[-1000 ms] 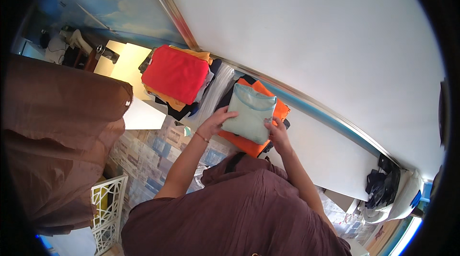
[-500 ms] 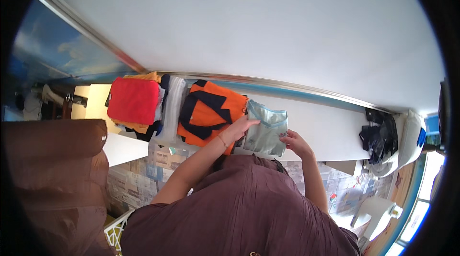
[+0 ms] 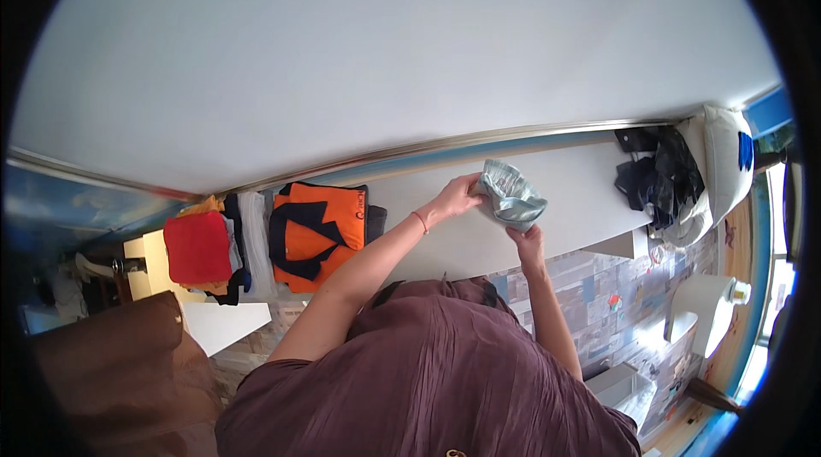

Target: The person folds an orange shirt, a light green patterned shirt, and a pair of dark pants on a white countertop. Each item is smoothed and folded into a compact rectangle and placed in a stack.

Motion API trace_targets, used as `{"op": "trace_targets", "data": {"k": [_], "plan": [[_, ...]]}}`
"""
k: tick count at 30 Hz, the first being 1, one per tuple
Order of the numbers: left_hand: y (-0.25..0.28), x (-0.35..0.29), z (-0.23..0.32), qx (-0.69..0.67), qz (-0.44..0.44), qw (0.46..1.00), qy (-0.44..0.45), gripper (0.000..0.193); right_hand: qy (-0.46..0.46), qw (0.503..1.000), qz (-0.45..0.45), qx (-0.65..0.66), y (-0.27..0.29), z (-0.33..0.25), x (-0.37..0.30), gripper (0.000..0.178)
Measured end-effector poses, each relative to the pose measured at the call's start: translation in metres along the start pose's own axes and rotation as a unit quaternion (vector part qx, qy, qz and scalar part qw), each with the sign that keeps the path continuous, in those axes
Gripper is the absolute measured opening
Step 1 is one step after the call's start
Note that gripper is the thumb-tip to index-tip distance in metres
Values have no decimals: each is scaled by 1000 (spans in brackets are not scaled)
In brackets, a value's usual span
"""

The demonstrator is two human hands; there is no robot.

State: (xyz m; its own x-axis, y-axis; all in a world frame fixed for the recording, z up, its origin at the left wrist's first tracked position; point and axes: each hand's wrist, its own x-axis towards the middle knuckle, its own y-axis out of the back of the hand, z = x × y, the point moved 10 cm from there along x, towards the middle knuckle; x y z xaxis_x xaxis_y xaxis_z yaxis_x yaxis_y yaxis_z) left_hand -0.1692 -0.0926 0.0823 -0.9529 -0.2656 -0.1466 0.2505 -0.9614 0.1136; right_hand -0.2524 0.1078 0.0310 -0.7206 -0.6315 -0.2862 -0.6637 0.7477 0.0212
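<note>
Pale green garment (image 3: 513, 197), one, folded and partly bunched. Held over the middle of a long white surface (image 3: 419, 239), between an orange and navy garment (image 3: 342, 211) on the left and a black heap of cloth (image 3: 671, 175) on the right. Contact with the surface: cannot tell.

Orientation: long axis slanting from upper left to lower right, tilted, with curved band-like edges showing. Direction of the neckline: cannot tell.

Left hand (image 3: 463, 194): closed on the left edge of the green garment, a thin reddish bracelet (image 3: 419, 222) at the wrist. Right hand (image 3: 528, 243): gripping the lower edge, fingers bent upward against the cloth.

Markings: dark lettering along the right side of the orange and navy garment, not transcribed. On the green garment, faint patterning, too small to make out.

Also listed: red folded garment (image 3: 197, 247) atop a stack at far left; whitish folded cloth (image 3: 253, 243) between stack and orange garment; white pillow (image 3: 727, 168) at far right.

Changes: one second ago, laid flat over the orange garment; half a second ago, just beside it; now farther right, well apart, and more crumpled.
</note>
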Motion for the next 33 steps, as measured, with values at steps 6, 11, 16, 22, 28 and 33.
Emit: {"op": "trace_targets", "data": {"k": [6, 11, 16, 22, 28, 33], "plan": [[-6, 2, -6, 154, 46, 982, -100, 30, 214, 952, 38, -217, 35, 0, 24, 45], [-18, -40, -81, 73, -37, 995, 52, 33, 91, 944, -68, -309, 0, 33, 2, 52], [-9, -62, -94, 94, 49, 994, 29, 42, 167, 893, -34, -416, -12, 10, -15, 58], [-7, -50, -66, 256, 117, 959, 40, 42, 122, 906, -13, -406, -23, 13, -1, 58], [-4, -30, -88, 287, 88, 947, 112, 35, 113, 928, 17, -356, -10, 24, 15, 30], [7, 4, -84, 93, 110, 973, 182, 36, -115, 991, -44, -60, 4, 35, 44, 23]]}}
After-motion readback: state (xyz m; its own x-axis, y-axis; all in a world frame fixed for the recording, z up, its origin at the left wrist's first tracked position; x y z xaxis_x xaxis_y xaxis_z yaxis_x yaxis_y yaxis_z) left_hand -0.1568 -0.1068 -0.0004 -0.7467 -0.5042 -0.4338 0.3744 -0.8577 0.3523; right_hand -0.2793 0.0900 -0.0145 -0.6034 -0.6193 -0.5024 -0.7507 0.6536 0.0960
